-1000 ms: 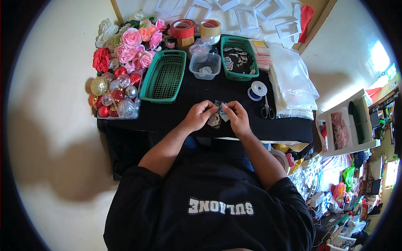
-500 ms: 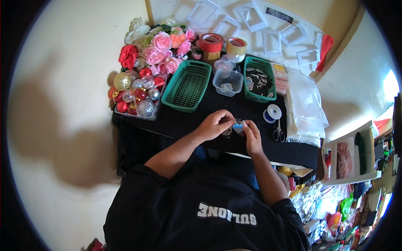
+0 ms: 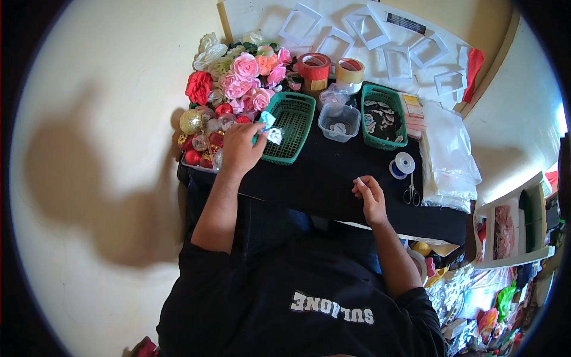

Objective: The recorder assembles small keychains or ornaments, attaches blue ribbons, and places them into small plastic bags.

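At the left, my left hand [image 3: 241, 150] reaches over the near-left edge of an open-topped green basket [image 3: 289, 113]. Its fingers pinch a small light-blue cutout [image 3: 267, 119]. Just below that, a white cutout with dark marks [image 3: 275, 136] shows at the fingertips; whether it hangs from the blue one or is apart, I cannot tell. Over the black tabletop [image 3: 303, 184] my right hand [image 3: 372, 201] is half curled, thumb and fingers together, with a tiny pale bit at their tips. A second green basket [image 3: 367, 140] has several similar flat cutouts inside.
Artificial flowers [image 3: 241, 87] and a box of shiny baubles [image 3: 191, 122] crowd the left. Tape rolls [image 3: 313, 66] stand behind a clear plastic tub [image 3: 339, 132]. A ribbon spool [image 3: 404, 162], scissors [image 3: 411, 196] and plastic bags [image 3: 449, 160] lie at the right; white frames [image 3: 369, 28] rest behind.
My hands have parted. The left carried the light-blue cutout leftward to the empty green basket, while the right stayed near the front of the table. The whole view shifted slightly.
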A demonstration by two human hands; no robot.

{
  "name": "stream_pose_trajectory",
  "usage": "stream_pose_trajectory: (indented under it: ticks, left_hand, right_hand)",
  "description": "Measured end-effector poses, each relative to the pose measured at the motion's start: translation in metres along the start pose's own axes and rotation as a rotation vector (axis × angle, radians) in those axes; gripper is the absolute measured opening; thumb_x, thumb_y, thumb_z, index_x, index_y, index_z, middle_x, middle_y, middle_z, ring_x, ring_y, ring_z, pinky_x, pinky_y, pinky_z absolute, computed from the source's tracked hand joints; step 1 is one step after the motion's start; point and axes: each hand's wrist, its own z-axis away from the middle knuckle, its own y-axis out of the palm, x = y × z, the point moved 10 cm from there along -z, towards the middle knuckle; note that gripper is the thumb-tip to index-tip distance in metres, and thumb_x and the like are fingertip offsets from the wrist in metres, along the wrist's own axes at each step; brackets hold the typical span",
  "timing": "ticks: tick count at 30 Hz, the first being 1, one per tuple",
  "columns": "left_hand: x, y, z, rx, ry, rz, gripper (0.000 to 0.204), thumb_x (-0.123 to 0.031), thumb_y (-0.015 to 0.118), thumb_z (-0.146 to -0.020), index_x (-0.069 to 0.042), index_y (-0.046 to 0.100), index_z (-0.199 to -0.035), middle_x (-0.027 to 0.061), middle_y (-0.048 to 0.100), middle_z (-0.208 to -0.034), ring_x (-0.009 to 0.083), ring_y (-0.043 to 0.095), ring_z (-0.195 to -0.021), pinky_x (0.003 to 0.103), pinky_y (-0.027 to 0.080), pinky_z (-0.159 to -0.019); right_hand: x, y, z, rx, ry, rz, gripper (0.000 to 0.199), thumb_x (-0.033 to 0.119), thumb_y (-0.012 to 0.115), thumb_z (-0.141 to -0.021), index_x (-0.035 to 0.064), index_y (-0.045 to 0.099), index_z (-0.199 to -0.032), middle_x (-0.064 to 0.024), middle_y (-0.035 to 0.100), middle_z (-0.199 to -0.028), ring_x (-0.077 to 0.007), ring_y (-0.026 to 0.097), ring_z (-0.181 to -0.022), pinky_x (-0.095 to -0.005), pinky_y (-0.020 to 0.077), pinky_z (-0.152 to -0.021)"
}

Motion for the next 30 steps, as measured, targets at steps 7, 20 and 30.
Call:
stream_pose_trajectory:
  ticks: [7, 20, 30]
  left_hand:
    - [0.017, 0.008, 0.020, 0.147, 0.002, -0.259, 0.030, -0.029, 0.071, -0.093, -0.017, 0.075, -0.120, 0.0051, 0.075, -0.108, 0.0268, 0.060, -0.117, 0.049, 0.036, -0.111]
    - [0.028, 0.015, 0.024, 0.158, -0.037, -0.342, 0.035, -0.037, 0.070, -0.093, -0.019, 0.074, -0.123, 0.0060, 0.073, -0.112, 0.0268, 0.055, -0.126, 0.059, 0.023, -0.117]
    - [0.043, 0.023, 0.016, 0.180, -0.045, -0.347, 0.031, -0.034, 0.070, -0.093, -0.016, 0.075, -0.118, 0.0079, 0.071, -0.111, 0.0288, 0.056, -0.122, 0.057, 0.026, -0.113]
  right_hand:
    - [-0.001, 0.001, -0.001, 0.015, 0.010, 0.047, 0.024, 0.026, 0.062, -0.106, 0.0024, 0.063, -0.110, -0.0039, 0.062, -0.095, -0.0123, 0.058, -0.091, -0.0293, 0.0470, -0.083]
    - [0.002, 0.003, 0.000, 0.013, -0.007, 0.057, 0.023, 0.025, 0.063, -0.105, 0.0023, 0.064, -0.107, -0.0021, 0.062, -0.091, -0.0107, 0.057, -0.088, -0.0280, 0.0466, -0.081]
    - [0.000, 0.003, 0.000, 0.014, 0.006, 0.070, 0.020, 0.022, 0.060, -0.106, 0.0022, 0.064, -0.109, -0.0025, 0.063, -0.092, -0.0101, 0.057, -0.088, -0.0267, 0.0458, -0.082]
